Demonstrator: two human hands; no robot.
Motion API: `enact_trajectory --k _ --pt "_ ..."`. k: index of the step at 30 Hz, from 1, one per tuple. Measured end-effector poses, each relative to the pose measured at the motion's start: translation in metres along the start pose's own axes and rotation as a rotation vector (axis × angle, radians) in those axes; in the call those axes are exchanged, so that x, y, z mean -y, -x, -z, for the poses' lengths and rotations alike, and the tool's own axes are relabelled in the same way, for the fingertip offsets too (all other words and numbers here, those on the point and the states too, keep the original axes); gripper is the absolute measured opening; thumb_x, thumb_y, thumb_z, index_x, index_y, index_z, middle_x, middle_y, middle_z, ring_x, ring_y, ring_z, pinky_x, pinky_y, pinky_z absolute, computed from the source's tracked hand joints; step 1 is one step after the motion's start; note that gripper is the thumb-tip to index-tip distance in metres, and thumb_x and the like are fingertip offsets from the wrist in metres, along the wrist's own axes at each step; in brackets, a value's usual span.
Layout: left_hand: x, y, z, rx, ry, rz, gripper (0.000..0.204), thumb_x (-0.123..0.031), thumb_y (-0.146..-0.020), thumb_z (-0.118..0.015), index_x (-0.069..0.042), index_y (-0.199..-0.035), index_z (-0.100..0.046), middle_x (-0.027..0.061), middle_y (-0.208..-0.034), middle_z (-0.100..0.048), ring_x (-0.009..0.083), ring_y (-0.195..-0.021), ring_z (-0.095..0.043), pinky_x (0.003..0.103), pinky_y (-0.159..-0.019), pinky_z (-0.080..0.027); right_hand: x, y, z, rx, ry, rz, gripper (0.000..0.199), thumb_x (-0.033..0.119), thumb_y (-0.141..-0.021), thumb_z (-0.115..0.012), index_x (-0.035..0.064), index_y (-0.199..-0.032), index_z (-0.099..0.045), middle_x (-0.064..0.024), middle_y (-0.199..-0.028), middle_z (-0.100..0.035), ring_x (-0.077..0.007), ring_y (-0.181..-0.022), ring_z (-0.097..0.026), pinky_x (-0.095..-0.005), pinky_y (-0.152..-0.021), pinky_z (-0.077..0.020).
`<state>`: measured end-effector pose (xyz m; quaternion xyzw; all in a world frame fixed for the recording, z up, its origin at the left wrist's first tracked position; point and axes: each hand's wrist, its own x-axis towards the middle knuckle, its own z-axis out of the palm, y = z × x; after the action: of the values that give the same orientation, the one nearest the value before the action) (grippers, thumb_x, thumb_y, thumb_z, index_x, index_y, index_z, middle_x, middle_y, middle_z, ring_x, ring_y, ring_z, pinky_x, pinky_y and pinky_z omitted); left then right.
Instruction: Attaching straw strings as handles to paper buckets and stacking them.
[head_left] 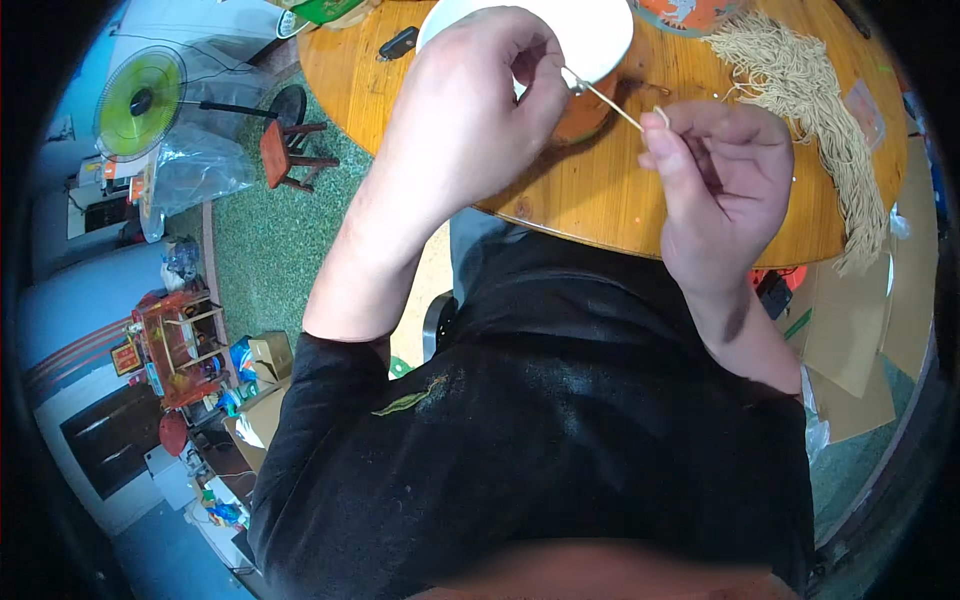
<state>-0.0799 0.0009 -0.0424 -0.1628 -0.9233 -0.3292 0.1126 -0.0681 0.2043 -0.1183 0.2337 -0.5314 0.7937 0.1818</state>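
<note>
A thin beige cord (613,104) is stretched between my two hands over the round wooden table. My left hand (480,95) pinches its upper end, with small pale pieces, too small to make out, beside the fingertips. My right hand (728,180) holds the other end between thumb and forefinger, its remaining fingers loosely curled. Behind my left hand stands a white bowl (600,40), partly covered by it. To the right, a long bundle of similar beige cords (800,110) lies across the table and droops over its edge.
The wooden table (600,205) curves in front of me. A small black object (398,43) and an orange patterned container (685,14) are on it. Leftward on the green floor are a small wooden stool (290,155) and a green fan (140,102). Cardboard (850,330) lies at the right.
</note>
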Motion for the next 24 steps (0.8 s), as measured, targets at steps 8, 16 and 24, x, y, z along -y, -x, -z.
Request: enact_trajectory --k 8,16,24 --pt "0.004 0.011 -0.004 0.001 -0.176 -0.082 0.012 -0.008 -0.095 -0.074 0.002 -0.102 -0.073 0.0131 -0.087 -0.073 0.0229 -0.083 -0.074 0.036 -0.076 -0.059 0.02 0.011 0.01 0.157 -0.261 -0.205 0.039 -0.015 -0.098 -0.068 0.0039 -0.12 -0.043 -0.0135 -0.104 -0.073 -0.0119 -0.091 -0.072 -0.0248 -0.083 -0.0602" --pt "0.005 0.019 -0.001 -0.015 -0.086 -0.384 0.048 0.006 -0.084 -0.07 -0.004 -0.131 -0.071 0.0182 -0.127 -0.072 0.0354 -0.123 -0.068 0.042 -0.103 -0.055 0.016 0.021 0.008 0.103 -0.167 -0.3 0.023 -0.009 -0.102 -0.068 -0.0025 -0.123 -0.063 -0.0115 -0.109 -0.075 -0.0136 -0.102 -0.075 -0.0266 -0.088 -0.0641" --pt "0.015 0.029 -0.019 -0.139 -0.156 -0.395 0.021 -0.005 -0.083 -0.086 -0.007 -0.102 -0.079 0.0071 -0.101 -0.078 0.0271 -0.094 -0.075 0.039 -0.085 -0.056 0.027 0.016 0.007 0.214 -0.159 -0.29 0.027 -0.007 -0.102 -0.07 -0.0029 -0.128 -0.069 -0.0104 -0.118 -0.073 -0.0132 -0.106 -0.073 -0.0256 -0.087 -0.0633"
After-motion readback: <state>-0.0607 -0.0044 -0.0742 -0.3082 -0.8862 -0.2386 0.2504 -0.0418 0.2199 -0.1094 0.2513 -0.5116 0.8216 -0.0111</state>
